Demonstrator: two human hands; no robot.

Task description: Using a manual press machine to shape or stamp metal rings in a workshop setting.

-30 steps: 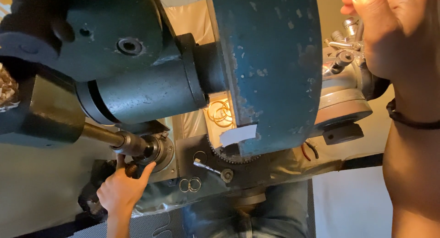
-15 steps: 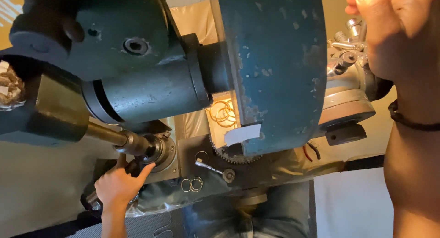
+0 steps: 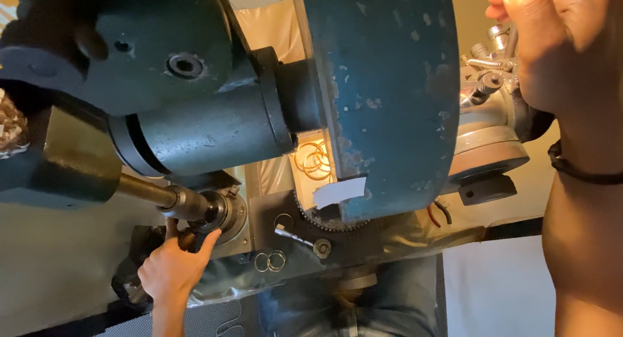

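Note:
A large blue-green machine body [image 3: 214, 110] with a round wheel guard [image 3: 383, 90] fills the upper view. My left hand [image 3: 172, 265] reaches up under it, fingers wrapped on a small dark knob [image 3: 187, 238] just below the metal spindle end [image 3: 207, 210]. My right hand [image 3: 558, 45] is raised at the top right, fist closed around a metal lever [image 3: 503, 35] on the grey machine head [image 3: 487, 136]. A black band [image 3: 577, 171] circles my right wrist.
Thin wire rings lie on the dark plate [image 3: 271, 261] and in the lit gap [image 3: 315, 158]. A toothed gear edge [image 3: 318, 221] and a bolt with handle [image 3: 305, 241] sit below the guard. White tape [image 3: 337, 192] sticks to the guard's lower edge.
The view has shifted slightly, with the machine sliding right in the frame. My left hand has stayed at the knob and my right hand on the lever.

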